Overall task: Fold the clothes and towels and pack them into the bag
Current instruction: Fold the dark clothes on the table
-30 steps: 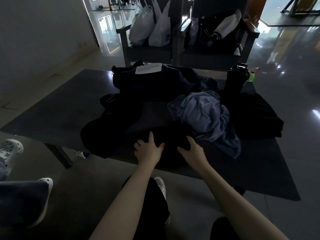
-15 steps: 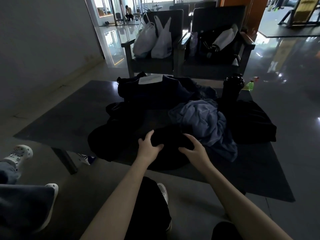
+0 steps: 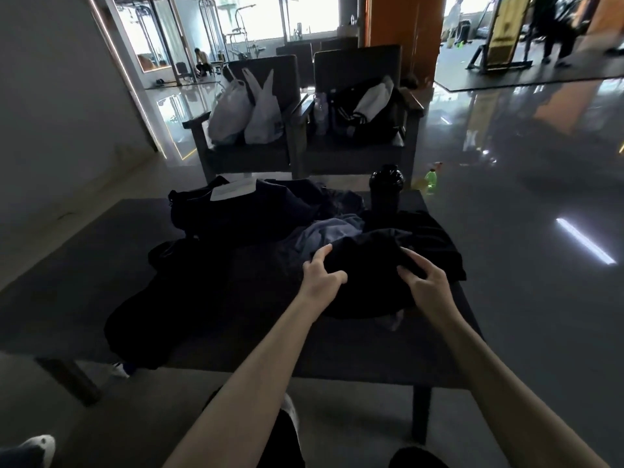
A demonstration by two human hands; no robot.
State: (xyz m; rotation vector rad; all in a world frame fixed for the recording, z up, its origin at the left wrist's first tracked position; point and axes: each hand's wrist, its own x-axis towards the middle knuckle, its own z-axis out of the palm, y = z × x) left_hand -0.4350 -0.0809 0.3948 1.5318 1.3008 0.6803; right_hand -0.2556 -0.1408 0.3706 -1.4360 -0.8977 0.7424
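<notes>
A black garment (image 3: 366,265) is bunched over the clothes pile on the dark low table (image 3: 84,265). My left hand (image 3: 320,273) grips its left edge, thumb curled under the cloth. My right hand (image 3: 423,282) pinches its right side. Under it a grey-blue towel (image 3: 326,231) shows only partly. A dark navy bag (image 3: 243,211) with a white paper (image 3: 233,190) on top lies at the back of the table. More black clothing (image 3: 162,312) sprawls over the table's near left edge.
A black bottle (image 3: 386,190) stands at the table's back right, with a green bottle (image 3: 430,180) on the floor behind it. Two armchairs (image 3: 304,130) beyond hold white plastic bags (image 3: 243,113) and a dark bag. A shoe shows at bottom left.
Both hands have lifted the black garment and carried it right, over the grey-blue towel, which it now mostly covers. The camera has tilted up.
</notes>
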